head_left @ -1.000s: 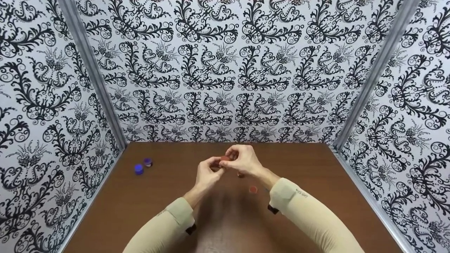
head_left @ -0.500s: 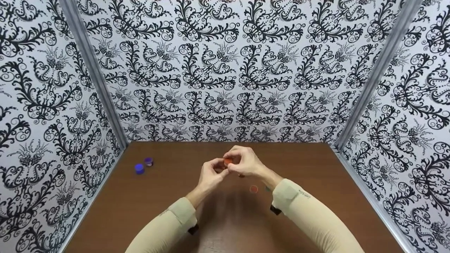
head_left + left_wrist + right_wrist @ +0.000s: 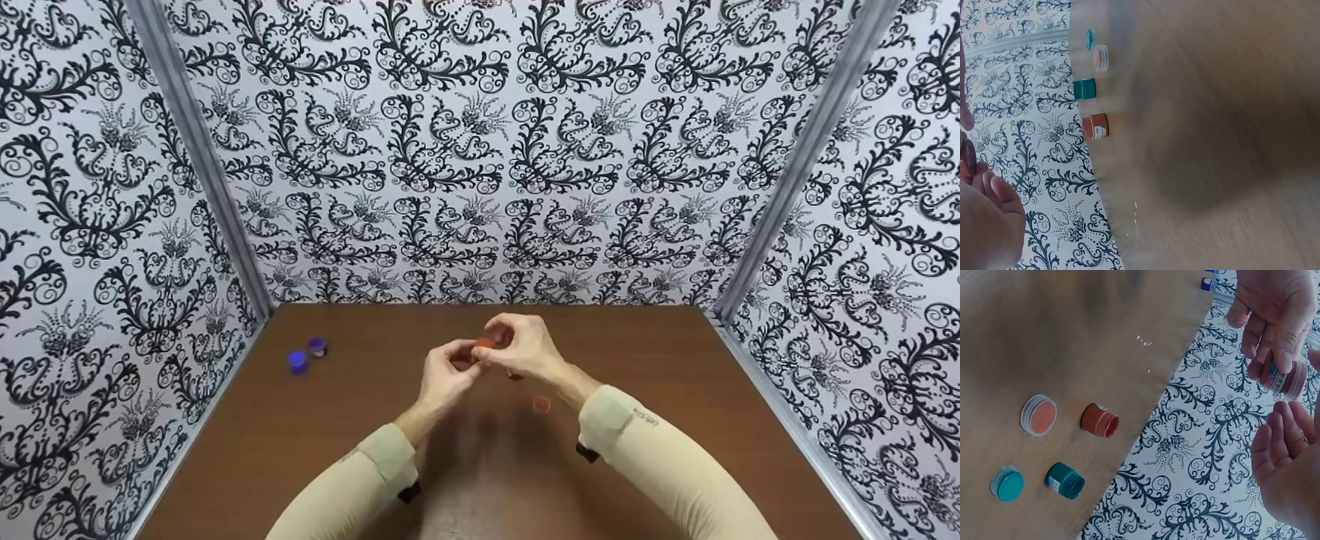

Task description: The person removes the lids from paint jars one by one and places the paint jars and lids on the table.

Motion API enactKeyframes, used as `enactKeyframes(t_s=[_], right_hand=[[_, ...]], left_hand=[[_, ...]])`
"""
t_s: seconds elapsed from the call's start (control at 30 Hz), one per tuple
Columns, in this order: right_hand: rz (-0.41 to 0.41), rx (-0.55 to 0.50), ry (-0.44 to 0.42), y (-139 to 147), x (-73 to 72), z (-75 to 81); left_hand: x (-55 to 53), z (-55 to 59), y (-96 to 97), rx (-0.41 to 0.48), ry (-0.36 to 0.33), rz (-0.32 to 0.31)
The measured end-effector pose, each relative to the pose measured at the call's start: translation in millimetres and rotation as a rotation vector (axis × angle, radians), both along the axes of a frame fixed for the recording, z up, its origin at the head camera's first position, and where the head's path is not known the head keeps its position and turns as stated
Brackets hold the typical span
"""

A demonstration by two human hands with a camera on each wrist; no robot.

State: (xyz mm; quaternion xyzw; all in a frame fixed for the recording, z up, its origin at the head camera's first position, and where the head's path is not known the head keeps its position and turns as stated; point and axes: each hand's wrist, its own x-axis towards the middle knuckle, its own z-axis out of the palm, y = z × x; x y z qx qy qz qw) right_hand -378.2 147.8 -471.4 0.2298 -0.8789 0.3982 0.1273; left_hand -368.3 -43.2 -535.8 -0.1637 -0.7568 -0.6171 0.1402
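Observation:
My left hand (image 3: 448,375) holds a small orange-brown paint jar (image 3: 1276,378) with a label, gripped between thumb and fingers above the table. My right hand (image 3: 527,346) is at the jar's capped end, thumb and forefinger about the orange lid (image 3: 486,343). In the right wrist view its other fingers curve below the jar, apart from it. Under the hands, an uncapped orange paint jar (image 3: 1099,420) lies near its loose lid (image 3: 1039,415). Beside them are a teal paint jar (image 3: 1065,481), also uncapped, and a teal lid (image 3: 1007,484).
At the table's far left are a blue lid (image 3: 298,362) and a purple-blue jar (image 3: 318,346). Patterned walls with metal corner posts enclose the brown table (image 3: 337,442) at the back and both sides. Small white marks show on the tabletop.
Both hands stay together around the jar. The right hand's fingers have shifted slightly about the lid, and the jar has tilted a little. The things on the table have not moved.

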Motion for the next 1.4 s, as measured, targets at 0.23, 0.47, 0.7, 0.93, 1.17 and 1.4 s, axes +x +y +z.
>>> enactKeyframes(t_s=[0.23, 0.47, 0.7, 0.93, 1.17, 1.4], right_hand=[[-0.07, 0.034, -0.039, -4, 1.5, -0.6], [-0.027, 0.042, -0.047, -4, -0.3, -0.2], [0.097, 0.123, 0.09, -2, -3.8, 1.0], [0.191, 0.068, 0.099, -1, -2.6, -4.7], [0.191, 0.015, 0.095, -2, 0.2, -13.8], [-0.035, 0.041, 0.063, -4, 2.8, -16.4]], left_hand=[[-0.5, -0.3, -0.2, -0.026, 0.029, 0.052], [0.2, -2.6, -0.2, -0.062, 0.061, 0.073], [-0.9, -6.1, -0.2, -0.08, 0.114, 0.074], [-0.2, -8.2, 1.3, -0.114, 0.157, 0.091], [4.4, -10.7, 2.3, -0.151, 0.16, 0.114], [4.4, -8.4, 2.7, -0.146, 0.134, 0.148]])
